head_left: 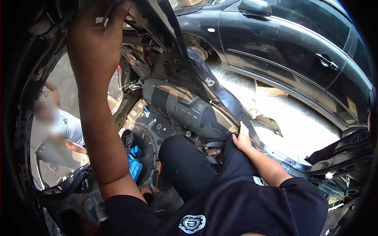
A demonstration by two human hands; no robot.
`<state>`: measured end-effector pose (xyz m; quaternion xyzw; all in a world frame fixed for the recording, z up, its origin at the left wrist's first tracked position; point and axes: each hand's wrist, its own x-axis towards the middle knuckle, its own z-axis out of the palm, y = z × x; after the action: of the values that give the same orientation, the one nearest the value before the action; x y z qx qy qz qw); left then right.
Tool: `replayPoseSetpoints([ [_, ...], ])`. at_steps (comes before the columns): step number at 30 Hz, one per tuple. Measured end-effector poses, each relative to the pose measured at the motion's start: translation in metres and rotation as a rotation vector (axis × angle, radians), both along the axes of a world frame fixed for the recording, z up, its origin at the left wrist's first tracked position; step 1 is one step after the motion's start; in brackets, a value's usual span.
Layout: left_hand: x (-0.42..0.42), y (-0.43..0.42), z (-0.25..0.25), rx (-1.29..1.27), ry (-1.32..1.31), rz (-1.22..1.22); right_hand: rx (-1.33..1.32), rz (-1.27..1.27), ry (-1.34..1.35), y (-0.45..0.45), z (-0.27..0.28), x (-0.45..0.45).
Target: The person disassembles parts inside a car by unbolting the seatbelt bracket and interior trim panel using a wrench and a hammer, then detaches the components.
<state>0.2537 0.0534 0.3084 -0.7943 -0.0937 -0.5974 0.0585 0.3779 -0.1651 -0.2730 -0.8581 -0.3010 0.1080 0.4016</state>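
My left hand (96, 43) is raised at the upper left, its fingers curled at the dark overhead metal frame; a thin pale piece shows between thumb and fingers, too hidden to name. At right centre my right hand (243, 141) grips the lower edge of the dark car body panel (220, 98), beside my knee, with its fingertips partly hidden. Below the panel is a grey moulded trim (177, 104). Blue tools (134, 167) and a dark bowl of small parts (128, 138) lie on the stripped car floor left of my legs.
Beyond the panel stands a dark car (283, 51), with a cardboard box (271, 90) on the ground beside it. Through the opening at left, another person in a light shirt (71, 126) is outside, an arm extended. Bare metal edges surround me.
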Motion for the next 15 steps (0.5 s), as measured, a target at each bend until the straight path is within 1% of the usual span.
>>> replayPoseSetpoints([
  [1,-0.004,0.002,0.001,-0.033,0.065,0.043,0.02,0.001,-0.02,0.0,-0.001,0.0],
  [2,-0.007,0.004,0.004,-0.041,0.067,0.048,0.012,0.007,-0.018,0.0,-0.001,0.001],
  [4,-0.012,0.006,0.009,-0.112,0.24,0.233,0.011,0.005,-0.025,0.001,-0.001,0.0],
  [5,-0.01,-0.005,0.007,-0.041,0.221,0.248,0.018,0.001,-0.031,0.001,-0.001,0.0],
  [7,-0.004,-0.048,0.007,-0.07,0.177,0.236,0.014,0.001,-0.027,0.002,-0.001,-0.001],
  [10,-0.002,-0.06,0.002,-0.055,0.092,0.127,0.021,-0.006,-0.029,0.0,-0.002,-0.001],
  [13,-0.002,-0.052,0.001,-0.084,0.077,0.081,0.034,-0.013,-0.029,0.0,-0.003,0.0],
  [15,-0.004,-0.05,0.003,0.013,0.104,0.105,-0.005,0.01,-0.001,0.001,-0.004,0.001],
])
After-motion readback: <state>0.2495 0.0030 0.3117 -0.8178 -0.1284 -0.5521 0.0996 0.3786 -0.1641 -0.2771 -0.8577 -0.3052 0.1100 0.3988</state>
